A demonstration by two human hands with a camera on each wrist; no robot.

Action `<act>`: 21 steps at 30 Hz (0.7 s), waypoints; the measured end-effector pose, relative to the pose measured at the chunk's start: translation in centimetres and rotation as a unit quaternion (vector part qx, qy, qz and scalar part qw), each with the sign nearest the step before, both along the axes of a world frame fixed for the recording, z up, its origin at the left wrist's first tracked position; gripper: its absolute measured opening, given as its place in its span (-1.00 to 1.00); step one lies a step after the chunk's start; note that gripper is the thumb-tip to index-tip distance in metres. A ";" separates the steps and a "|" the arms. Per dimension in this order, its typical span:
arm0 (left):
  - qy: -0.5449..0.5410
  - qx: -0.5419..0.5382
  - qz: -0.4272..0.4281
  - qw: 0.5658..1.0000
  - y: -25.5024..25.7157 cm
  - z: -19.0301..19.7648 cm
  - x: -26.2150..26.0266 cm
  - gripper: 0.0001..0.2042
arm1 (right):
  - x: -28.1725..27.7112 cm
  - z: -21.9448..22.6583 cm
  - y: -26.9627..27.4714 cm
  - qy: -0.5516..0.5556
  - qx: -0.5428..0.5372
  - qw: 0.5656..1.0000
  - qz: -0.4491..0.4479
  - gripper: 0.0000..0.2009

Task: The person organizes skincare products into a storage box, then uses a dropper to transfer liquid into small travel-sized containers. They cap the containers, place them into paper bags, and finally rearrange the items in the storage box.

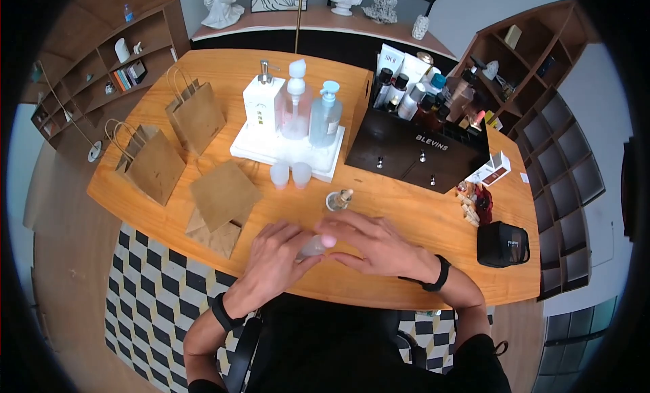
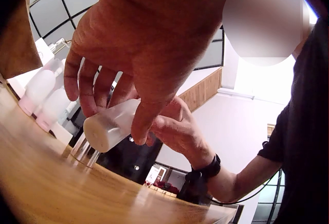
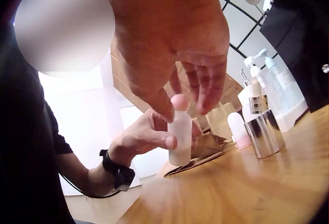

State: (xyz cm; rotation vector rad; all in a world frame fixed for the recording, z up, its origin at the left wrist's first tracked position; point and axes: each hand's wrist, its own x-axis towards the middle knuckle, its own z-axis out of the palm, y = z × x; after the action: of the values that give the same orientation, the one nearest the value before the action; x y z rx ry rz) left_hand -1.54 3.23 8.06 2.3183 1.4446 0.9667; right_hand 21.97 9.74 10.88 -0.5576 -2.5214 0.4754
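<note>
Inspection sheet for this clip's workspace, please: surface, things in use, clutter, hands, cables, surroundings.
Surface: wooden table, crowded toward the far side.
Job's things: frosted bottle with pink ball top, held off the table.
Clutter: paper bags, pump bottles on white tray, black organizer, black pouch.
Left hand: curled round the frosted bottle.
Right hand: fingers curved beside the pink ball top; contact unclear.
Cables: thin black cord by the left wristband.
Surroundings: shelves, chequered floor, white busts.
</note>
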 end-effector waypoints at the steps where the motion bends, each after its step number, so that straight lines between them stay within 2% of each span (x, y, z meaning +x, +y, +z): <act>1: -0.002 -0.003 -0.002 1.000 -0.1 0.1 0.0 -0.67 | 0.0 -0.3 0.2 0.035 0.033 0.999 0.025 -0.66; 5: 0.004 0.003 -0.009 1.000 -0.2 -0.3 0.0 -0.67 | 0.3 -0.9 0.3 0.041 0.007 0.999 0.035 -0.66; 7: 0.006 -0.006 -0.013 1.000 -0.4 0.0 0.1 -0.67 | 0.9 -0.5 0.3 -0.045 -0.029 0.998 0.024 -0.70; 8: 0.009 -0.011 -0.015 1.000 -0.5 0.1 0.1 -0.66 | 1.1 -0.3 0.2 -0.045 -0.033 0.998 0.025 -0.70; 10: 0.008 -0.012 -0.015 1.000 -0.5 -0.1 0.1 -0.67 | 1.2 0.1 0.0 -0.123 -0.007 0.992 -0.002 -0.70; 11: 0.008 -0.007 -0.015 1.000 -0.4 -0.3 0.0 -0.68 | 0.9 0.3 -0.2 -0.123 -0.008 0.992 -0.001 -0.70; 13: 0.002 -0.004 -0.011 1.000 -0.5 -0.4 0.0 -0.68 | 0.1 0.5 -0.6 0.023 0.004 1.000 -0.017 -0.69; 17: 0.007 -0.009 -0.028 1.000 -0.6 -0.2 0.2 -0.69 | 1.3 -0.5 -0.4 -0.027 -0.013 0.999 0.011 -0.68; 19: 0.008 -0.015 -0.027 0.999 -0.6 -0.4 0.3 -0.68 | 1.8 0.0 -0.2 -0.120 0.018 0.993 -0.010 -0.70; 20: 0.008 -0.021 -0.022 0.999 -0.5 -0.5 0.4 -0.68 | 1.6 -0.1 -0.2 -0.119 0.019 0.993 -0.011 -0.70; 21: 0.009 -0.021 -0.022 0.999 -0.5 -0.6 0.3 -0.68 | 1.1 -0.4 -0.3 -0.042 0.029 0.999 0.016 -0.70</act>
State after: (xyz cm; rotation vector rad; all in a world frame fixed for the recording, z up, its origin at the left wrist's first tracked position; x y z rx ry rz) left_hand -1.20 2.72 7.50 2.3247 1.3997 0.8974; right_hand 23.04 9.42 10.52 -0.5262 -2.6187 0.3962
